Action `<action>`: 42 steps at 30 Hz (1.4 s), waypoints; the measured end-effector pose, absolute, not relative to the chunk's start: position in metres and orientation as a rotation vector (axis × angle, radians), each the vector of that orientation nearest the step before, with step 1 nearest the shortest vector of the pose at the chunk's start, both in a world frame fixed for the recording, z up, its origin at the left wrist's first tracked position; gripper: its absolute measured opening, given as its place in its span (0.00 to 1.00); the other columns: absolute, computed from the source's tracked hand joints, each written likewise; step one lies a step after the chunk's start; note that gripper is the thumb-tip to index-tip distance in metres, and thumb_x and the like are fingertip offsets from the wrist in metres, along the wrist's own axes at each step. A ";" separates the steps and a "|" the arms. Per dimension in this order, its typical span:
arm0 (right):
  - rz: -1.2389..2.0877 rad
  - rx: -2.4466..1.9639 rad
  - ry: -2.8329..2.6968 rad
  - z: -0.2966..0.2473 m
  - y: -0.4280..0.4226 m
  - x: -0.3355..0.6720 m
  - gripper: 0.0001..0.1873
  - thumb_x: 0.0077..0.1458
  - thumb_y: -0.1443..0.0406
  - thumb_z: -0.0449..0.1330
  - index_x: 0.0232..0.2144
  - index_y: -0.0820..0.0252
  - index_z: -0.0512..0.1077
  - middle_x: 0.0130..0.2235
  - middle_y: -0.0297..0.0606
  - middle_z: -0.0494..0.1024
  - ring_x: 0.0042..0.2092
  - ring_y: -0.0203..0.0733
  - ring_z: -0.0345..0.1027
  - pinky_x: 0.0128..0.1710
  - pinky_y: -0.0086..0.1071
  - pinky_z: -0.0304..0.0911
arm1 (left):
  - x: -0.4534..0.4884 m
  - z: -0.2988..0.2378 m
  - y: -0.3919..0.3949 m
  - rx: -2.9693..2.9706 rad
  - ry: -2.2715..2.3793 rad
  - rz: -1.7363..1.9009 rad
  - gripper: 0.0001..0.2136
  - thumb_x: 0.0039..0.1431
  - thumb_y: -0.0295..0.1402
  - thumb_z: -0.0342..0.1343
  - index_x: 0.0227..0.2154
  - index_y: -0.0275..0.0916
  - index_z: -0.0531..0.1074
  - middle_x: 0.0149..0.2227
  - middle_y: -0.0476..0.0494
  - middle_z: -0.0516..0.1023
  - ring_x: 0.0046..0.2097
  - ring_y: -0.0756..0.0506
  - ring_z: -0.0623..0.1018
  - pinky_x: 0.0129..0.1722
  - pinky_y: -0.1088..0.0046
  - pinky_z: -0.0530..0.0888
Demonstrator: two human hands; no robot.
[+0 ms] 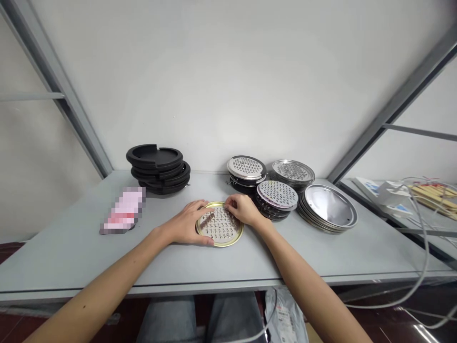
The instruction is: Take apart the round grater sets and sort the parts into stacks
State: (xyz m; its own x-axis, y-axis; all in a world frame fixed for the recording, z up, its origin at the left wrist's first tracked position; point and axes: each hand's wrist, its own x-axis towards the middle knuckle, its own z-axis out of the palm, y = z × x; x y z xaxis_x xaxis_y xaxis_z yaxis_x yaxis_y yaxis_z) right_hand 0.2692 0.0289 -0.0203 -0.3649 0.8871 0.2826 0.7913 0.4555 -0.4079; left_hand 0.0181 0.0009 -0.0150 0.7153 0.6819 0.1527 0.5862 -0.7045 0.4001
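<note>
A grey flat worktop [71,247] stands against a plain white wall [228,71], with slanting grey metal frame struts [60,90] at either side. At the back left sits a stack of black round notched rings [159,169]. In front of it lies a pink patch [124,209] (blurred, so I cannot tell what it is). To the right are three stacks of perforated round steel discs [277,193], and just beside them a stack of plain shiny round steel plates [328,206]. Further right, a neighbouring surface carries pale wooden sticks [433,193], and white cables [424,247] trail down from it.
</note>
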 end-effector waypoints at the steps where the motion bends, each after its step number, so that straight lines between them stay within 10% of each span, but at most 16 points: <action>1: 0.276 -1.404 -2.261 -0.020 0.029 0.268 0.05 0.55 0.67 0.58 0.31 0.59 0.75 0.30 0.34 0.78 0.31 0.36 0.67 0.32 0.27 0.55 | 0.018 -0.015 0.001 2.596 0.987 0.419 0.45 0.43 0.59 0.63 0.62 0.39 0.60 0.63 0.32 0.57 0.64 0.31 0.57 0.62 0.54 0.59; 42: 0.242 -1.559 -2.101 -0.030 0.027 0.266 0.12 0.61 0.65 0.53 0.37 0.56 0.77 0.40 0.38 0.79 0.42 0.42 0.72 0.40 0.29 0.61 | -0.008 -0.007 0.004 2.541 1.084 0.405 0.43 0.45 0.57 0.62 0.62 0.44 0.59 0.65 0.38 0.56 0.65 0.33 0.57 0.63 0.56 0.58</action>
State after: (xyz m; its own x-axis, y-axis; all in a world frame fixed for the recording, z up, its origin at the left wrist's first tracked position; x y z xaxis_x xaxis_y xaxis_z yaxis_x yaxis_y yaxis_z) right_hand 0.2656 0.0271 -0.0298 -0.2120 0.9330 0.2909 0.8424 0.3254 -0.4295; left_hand -0.0084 0.0043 -0.0069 0.6671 0.7347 0.1232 0.6355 -0.6475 0.4205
